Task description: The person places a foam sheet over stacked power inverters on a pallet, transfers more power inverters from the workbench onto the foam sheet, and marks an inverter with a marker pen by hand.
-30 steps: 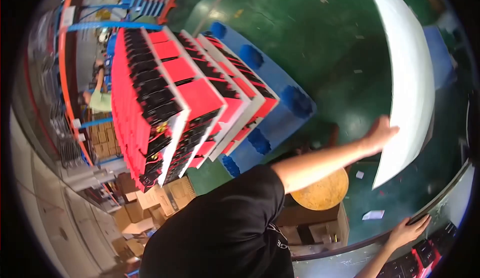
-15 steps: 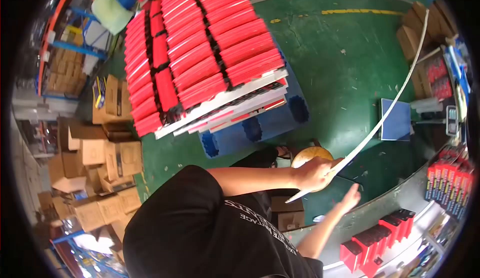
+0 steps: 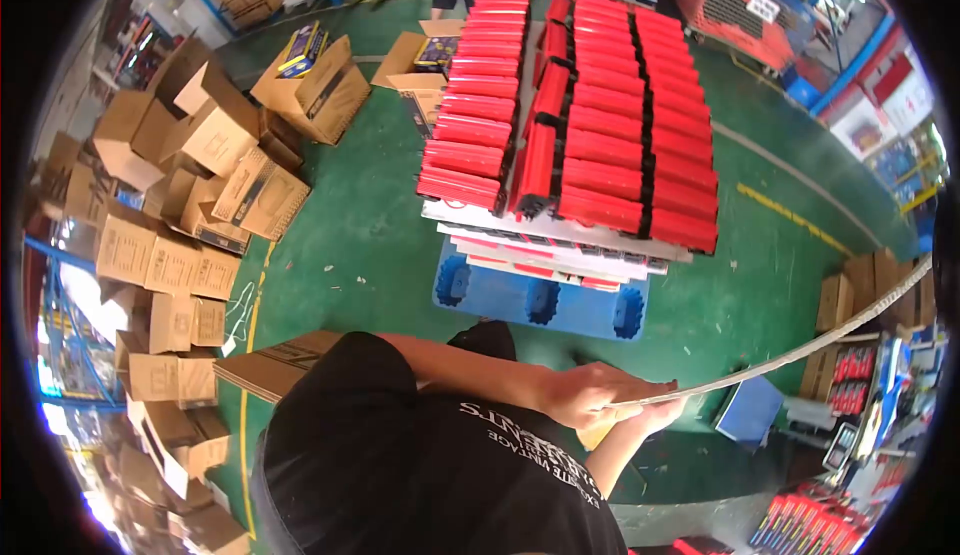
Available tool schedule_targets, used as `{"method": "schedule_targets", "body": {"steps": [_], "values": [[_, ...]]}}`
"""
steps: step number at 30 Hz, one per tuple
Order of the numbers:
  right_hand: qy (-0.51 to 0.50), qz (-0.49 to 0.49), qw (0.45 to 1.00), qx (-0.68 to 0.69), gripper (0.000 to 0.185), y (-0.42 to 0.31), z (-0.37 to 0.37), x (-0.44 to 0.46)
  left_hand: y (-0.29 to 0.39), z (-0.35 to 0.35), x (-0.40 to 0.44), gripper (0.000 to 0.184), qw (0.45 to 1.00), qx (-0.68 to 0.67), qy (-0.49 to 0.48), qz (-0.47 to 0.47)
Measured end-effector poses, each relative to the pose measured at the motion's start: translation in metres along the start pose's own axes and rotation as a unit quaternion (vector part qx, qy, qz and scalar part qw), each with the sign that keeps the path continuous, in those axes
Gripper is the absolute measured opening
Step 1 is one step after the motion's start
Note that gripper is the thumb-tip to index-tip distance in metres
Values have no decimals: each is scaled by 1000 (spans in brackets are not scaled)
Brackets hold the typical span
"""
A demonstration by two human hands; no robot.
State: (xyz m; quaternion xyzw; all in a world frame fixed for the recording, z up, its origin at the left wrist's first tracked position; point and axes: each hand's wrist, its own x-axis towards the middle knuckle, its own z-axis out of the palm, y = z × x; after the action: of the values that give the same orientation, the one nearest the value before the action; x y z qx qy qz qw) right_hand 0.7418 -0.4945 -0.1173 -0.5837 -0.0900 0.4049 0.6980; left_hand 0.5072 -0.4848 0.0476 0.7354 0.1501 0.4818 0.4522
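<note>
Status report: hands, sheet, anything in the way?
Left hand gripping pale sheet at near end. Right hand close underneath, grip unclear. Sheet edge-on, extending right. Loaded blue pallet ahead, apparently beside its path.

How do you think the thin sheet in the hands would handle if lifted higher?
Probably flexible: the thin sheet curves beyond the hands. Likely light for its size, given its thin edge. It may sway, being gripped near one end.
</note>
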Motion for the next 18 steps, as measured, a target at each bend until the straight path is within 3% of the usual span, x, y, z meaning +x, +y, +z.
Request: {"method": "schedule_targets", "body": {"steps": [1,4,5,6,8,12,14,16,18], "values": [[14,-39,999,-26,45,-4,9,10,0,-9,-4,57,997,-44,-30,-56],[98,-24,995,24,40,-37,52,28,28,-70,4,77,990,-82,-69,-94],[87,-58,994,21,41,-55,67,19,48,-98,13,99,966,-223,-54,-122],[73,-93,993,21,42,-65,85,15,53,-121,19,101,955,-288,-22,-67],[49,-128,985,-105,48,-71,62,63,61,-177,27,104,915,-400,45,7],[56,-194,972,-119,52,-117,73,80,100,-306,7,109,868,-461,150,110],[49,-320,873,-366,50,-145,72,88,110,-354,-14,108,859,-467,168,126],[31,-326,867,-377,50,-166,86,94,105,-389,-33,106,861,-447,219,100],[18,-329,861,-387,50,-188,99,102,85,-411,-51,92,882,-377,284,2]]}}
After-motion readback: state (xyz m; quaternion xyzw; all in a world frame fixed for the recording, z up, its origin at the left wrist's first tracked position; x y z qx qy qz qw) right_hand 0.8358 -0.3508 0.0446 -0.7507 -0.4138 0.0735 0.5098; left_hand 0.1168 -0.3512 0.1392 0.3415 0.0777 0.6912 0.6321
